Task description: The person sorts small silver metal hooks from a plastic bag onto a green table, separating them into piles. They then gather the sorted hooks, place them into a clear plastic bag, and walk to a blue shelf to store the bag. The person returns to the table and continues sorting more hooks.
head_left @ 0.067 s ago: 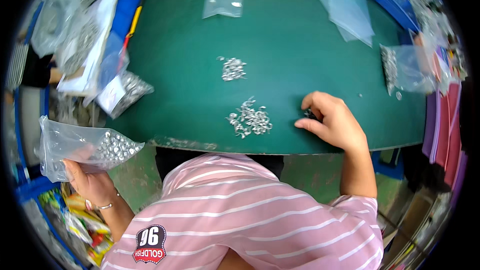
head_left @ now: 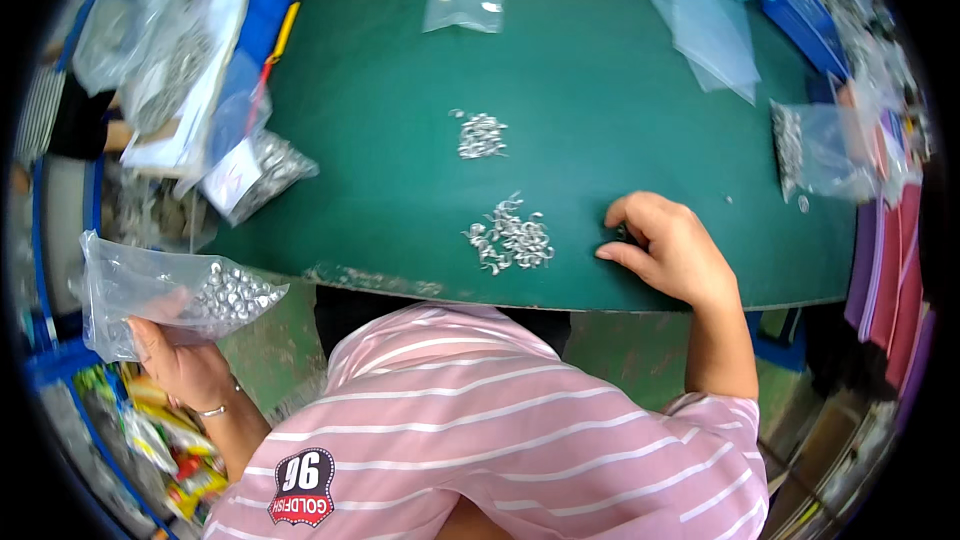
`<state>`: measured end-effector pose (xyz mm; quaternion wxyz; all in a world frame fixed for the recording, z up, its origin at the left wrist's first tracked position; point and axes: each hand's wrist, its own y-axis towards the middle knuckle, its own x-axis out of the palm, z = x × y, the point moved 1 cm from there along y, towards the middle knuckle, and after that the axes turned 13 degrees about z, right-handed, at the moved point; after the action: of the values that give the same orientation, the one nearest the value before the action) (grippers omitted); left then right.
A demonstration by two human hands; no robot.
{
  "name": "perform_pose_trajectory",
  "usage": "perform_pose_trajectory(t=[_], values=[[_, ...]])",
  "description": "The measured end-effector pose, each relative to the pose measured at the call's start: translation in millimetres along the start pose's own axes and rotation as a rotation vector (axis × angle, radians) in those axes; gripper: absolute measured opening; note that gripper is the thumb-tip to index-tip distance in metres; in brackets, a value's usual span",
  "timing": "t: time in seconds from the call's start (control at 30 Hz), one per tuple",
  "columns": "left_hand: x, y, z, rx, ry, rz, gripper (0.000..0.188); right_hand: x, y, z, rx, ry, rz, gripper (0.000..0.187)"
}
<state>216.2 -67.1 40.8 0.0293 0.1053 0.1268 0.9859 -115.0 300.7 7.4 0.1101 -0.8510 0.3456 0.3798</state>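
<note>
green table [head_left: 400,200], cropped at top | left grip [head_left: 190,372] pinching clear bag [head_left: 135,275] | right grip [head_left: 672,248] spread, palm hidden

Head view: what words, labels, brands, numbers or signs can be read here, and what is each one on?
Badge on the pink striped shirt: bold digits above a word, upside down; readable, but I don't copy out printed wording.
White label on a bag of metal pieces at left: too blurred to read.
Colourful packets, lower left: print too small to read.
Clear bag in the left hand: no print visible.
</note>
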Motion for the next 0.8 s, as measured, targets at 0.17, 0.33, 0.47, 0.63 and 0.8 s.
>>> perform_pose_trajectory(t=[0.17,0.33,0.47,0.63,0.8], values=[[-42.0,-21.0,11.7,0.066,0.016,0.221,0.036,-1.0,-1.0,12.6,-0.142,-0.137,0.077,0.012],[-34.4,-42.5,21.9,0.125,-0.026,0.277,0.034,4.5,17.0,-6.8,-0.085,0.078,0.154,0.008],[-38.2,-47.2,28.4,0.111,-0.055,0.269,0.034,14.3,42.8,-41.1,-0.21,0.165,0.087,0.008],[-28.9,-46.1,39.6,0.05,-0.036,0.285,0.029,37.2,89.7,-77.2,-0.104,0.418,-0.069,0.019],[-18.3,-31.4,29.2,0.025,-0.045,0.266,0.029,96.9,154.2,-117.7,0.018,0.521,-0.356,0.057]])
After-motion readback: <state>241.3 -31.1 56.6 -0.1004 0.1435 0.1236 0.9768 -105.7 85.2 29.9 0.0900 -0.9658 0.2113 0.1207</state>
